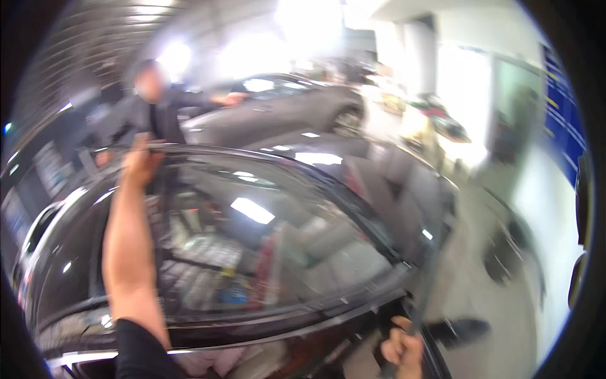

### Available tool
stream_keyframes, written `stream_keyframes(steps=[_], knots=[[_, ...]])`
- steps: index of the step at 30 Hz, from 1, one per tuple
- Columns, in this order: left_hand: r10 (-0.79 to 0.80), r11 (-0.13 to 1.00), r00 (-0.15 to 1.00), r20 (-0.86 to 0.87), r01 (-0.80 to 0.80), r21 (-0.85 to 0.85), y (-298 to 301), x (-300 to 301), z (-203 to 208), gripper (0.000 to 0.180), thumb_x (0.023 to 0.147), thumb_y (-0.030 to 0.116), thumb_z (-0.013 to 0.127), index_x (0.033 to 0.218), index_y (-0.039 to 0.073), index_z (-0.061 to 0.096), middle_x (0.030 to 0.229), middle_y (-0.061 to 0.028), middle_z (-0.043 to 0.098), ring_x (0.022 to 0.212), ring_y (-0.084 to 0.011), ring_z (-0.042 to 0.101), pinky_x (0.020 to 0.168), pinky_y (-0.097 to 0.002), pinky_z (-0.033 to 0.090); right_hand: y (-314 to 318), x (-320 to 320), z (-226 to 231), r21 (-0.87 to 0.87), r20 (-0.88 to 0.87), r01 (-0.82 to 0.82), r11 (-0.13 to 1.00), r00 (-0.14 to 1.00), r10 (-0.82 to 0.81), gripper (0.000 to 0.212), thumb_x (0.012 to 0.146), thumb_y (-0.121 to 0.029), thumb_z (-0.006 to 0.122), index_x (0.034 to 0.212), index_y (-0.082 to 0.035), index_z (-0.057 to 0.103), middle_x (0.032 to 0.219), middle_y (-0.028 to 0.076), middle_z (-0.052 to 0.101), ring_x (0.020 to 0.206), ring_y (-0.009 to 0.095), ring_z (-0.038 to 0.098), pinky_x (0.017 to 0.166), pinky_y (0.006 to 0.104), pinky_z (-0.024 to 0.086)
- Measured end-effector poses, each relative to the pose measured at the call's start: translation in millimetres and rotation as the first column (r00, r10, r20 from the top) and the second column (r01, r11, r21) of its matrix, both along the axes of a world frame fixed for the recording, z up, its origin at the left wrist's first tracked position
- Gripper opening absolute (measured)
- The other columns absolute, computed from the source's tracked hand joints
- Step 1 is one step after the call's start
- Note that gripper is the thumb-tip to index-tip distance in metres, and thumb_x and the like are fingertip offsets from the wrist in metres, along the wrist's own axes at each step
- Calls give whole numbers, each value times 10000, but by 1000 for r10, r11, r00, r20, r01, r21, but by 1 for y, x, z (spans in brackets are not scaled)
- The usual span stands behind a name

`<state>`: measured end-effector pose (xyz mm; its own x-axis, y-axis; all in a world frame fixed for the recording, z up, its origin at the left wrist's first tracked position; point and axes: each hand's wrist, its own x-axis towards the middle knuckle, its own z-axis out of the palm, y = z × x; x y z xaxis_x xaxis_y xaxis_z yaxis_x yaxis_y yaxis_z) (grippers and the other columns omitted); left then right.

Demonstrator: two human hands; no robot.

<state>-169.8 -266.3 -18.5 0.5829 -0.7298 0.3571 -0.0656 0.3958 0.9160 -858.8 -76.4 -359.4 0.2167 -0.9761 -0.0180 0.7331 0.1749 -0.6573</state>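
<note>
A dark, glossy car (pixel 328 316) fills the view in front of me, its large glass roof (pixel 303 252) full of reflections. Across that roof stretches my left arm, with my left hand (pixel 142 165) at the far roof edge; blur hides how its fingers lie. Low on the right, my right hand (pixel 403 347) has its fingers curled closed by the near front corner of the side window. A thin dark edge runs up from it, but what the fingers hold cannot be made out. Beside that hand juts the black side mirror (pixel 461 331).
Across the car stands another person (pixel 158 114) in dark clothing, one arm stretched out to the side. A grey car (pixel 284 110) is parked behind. To the right are a pale wall (pixel 555 221) with a blue board (pixel 564 117) and a blurred dark object (pixel 503 256) on the floor.
</note>
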Motion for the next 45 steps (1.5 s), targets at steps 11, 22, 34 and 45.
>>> stream_keyframes(steps=[11, 22, 34, 45], knots=[[12, 998, 990, -139, -4, 56, -53, 13, -29, 535, 997, 460, 617, 1188, -39, 579, 1023, -176, 743, 812, -263, 726, 704, -375, 630, -72, 14, 63, -126, -452, 182, 975, 865, -219, 371, 1099, -331, 448, 1263, -8, 526, 669, -13, 402, 471, 86, 371, 407, 249, 339], [-9, 999, 977, -212, 16, 31, -48, 8, -35, 438, 1006, 430, 618, 1140, 15, 659, 1038, -134, 700, 822, -251, 681, 761, -400, 618, -179, 41, 151, -354, -733, 152, 923, 568, -374, 240, 1037, -292, 561, 1086, -59, 587, 648, -61, 418, 451, 31, 377, 398, 214, 279], [50, 998, 981, -187, -43, 41, -57, -11, -40, 456, 1015, 438, 591, 1133, 0, 631, 1007, -151, 744, 804, -250, 732, 651, -368, 638, -281, 1, 161, -350, -877, -312, 884, 441, -191, 191, 997, -246, 640, 881, -107, 576, 686, -45, 487, 566, 54, 418, 499, 240, 343], [90, 996, 969, -231, -82, 44, -104, -3, -56, 376, 1024, 420, 590, 1056, 45, 593, 1044, -153, 745, 867, -254, 725, 728, -375, 606, -299, -22, 114, -310, -950, -553, 774, 206, -233, 179, 915, -171, 687, 870, -27, 590, 695, 42, 507, 668, 134, 471, 625, 323, 428]])
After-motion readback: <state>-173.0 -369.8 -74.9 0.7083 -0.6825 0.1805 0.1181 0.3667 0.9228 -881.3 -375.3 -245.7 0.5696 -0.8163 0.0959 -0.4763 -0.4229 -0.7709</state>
